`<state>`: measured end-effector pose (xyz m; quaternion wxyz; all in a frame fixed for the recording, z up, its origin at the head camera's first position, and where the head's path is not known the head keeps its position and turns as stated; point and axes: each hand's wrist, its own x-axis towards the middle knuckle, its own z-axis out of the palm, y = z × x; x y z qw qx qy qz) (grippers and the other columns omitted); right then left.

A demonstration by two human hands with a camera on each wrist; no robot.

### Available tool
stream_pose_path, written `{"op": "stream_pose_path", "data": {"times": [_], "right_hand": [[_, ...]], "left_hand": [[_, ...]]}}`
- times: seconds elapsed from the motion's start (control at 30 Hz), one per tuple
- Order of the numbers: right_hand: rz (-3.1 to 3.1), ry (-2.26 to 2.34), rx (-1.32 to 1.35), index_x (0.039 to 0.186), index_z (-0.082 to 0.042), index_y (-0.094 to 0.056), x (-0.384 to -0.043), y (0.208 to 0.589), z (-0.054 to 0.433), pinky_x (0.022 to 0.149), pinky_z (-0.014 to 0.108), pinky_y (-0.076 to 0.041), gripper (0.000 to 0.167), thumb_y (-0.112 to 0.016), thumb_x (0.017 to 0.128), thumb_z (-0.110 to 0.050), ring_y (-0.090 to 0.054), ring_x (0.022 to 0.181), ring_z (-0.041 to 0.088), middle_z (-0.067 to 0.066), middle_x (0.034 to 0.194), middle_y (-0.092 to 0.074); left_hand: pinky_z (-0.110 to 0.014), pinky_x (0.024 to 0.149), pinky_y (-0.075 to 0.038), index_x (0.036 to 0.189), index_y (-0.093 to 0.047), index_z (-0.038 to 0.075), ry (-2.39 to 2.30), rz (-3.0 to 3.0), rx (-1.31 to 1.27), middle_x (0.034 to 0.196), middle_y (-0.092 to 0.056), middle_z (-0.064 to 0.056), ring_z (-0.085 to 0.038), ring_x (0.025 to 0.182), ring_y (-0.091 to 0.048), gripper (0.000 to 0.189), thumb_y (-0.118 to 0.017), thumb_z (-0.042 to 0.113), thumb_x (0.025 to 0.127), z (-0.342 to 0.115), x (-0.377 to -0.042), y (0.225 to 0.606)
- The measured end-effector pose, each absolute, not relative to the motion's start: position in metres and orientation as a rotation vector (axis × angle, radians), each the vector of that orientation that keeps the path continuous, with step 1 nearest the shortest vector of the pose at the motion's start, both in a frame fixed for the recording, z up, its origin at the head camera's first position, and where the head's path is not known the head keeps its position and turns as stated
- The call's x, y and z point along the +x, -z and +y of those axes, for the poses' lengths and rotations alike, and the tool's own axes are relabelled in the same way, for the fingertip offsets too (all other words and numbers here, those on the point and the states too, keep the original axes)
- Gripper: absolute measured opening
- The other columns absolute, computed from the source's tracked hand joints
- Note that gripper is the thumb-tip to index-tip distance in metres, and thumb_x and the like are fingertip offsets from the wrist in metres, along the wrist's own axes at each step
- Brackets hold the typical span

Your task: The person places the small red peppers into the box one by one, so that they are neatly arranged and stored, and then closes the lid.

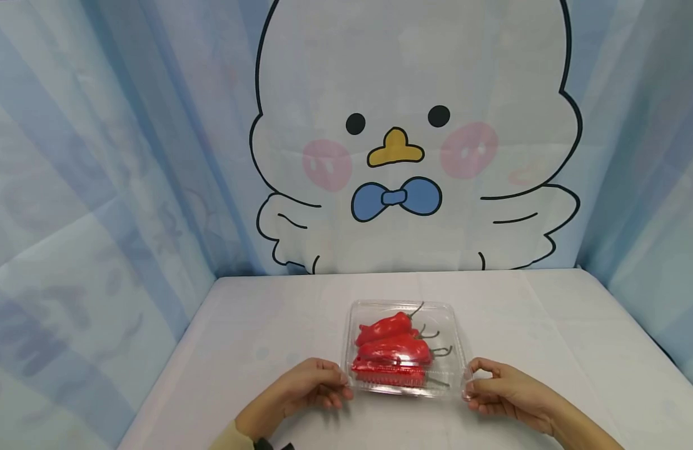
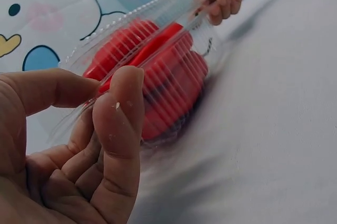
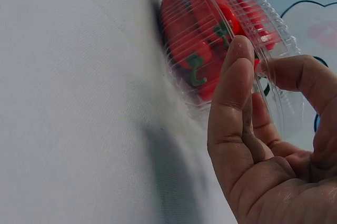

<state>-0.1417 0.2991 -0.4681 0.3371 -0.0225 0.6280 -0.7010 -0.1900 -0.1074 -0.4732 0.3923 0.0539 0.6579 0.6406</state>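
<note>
A clear plastic clamshell box (image 1: 452,325) is near the middle of the white table, its lid over several red peppers (image 1: 394,347) with thin green stems. My left hand (image 1: 314,386) pinches the box's rim at the near left corner between thumb and finger. At the opposite near corner, the right hand (image 1: 510,395) pinches the rim in the same way. In the left wrist view, the ribbed wall of the box (image 2: 171,68) shows beyond the thumb. The right wrist view shows peppers (image 3: 197,50) through the plastic. Whether the box touches the table is hard to tell.
The white table (image 1: 256,337) spreads around the box. Behind it hangs a curtain (image 1: 403,244) with a large cartoon bird, and pale blue cloth (image 1: 99,250) closes in the left and right sides.
</note>
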Motion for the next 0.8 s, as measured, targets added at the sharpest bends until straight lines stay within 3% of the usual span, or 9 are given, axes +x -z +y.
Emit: {"op": "stream_pose_path", "data": {"times": [0.43,0.63,0.8], "right_hand": [[1.761,1.807,-0.085,0.119,-0.008,-0.046,-0.1422,0.4638,0.2946,0.073,0.021,-0.058,0.026,-0.064,0.1,-0.01,-0.067,0.079,0.007,0.006,0.094,-0.074],[1.852,1.799,-0.019,0.127,-0.001,-0.046,-0.1416,0.466,0.2937,0.072,0.021,-0.057,0.033,-0.063,0.101,-0.012,-0.063,0.077,0.008,0.005,0.094,-0.074],[1.823,1.839,-0.011,0.126,-0.001,-0.048,-0.1428,0.4689,0.293,0.073,0.021,-0.058,0.032,-0.063,0.101,-0.015,-0.065,0.079,0.007,0.005,0.096,-0.074]], "left_hand": [[-0.013,0.055,-0.052,0.081,-0.068,0.011,-1.681,1.634,0.137,0.07,-0.073,0.004,0.0,0.057,-0.062,0.014,-0.064,0.012,0.094,-0.1035,-0.1857,0.476],[-0.014,0.056,-0.053,0.087,-0.069,0.008,-1.657,1.637,0.168,0.074,-0.074,0.003,0.0,0.059,-0.063,0.012,-0.064,0.014,0.096,-0.106,-0.1858,0.4757],[-0.015,0.056,-0.052,0.093,-0.071,0.005,-1.633,1.655,0.178,0.079,-0.076,0.002,-0.002,0.061,-0.065,0.014,-0.066,0.018,0.096,-0.1082,-0.1871,0.4745]]}}
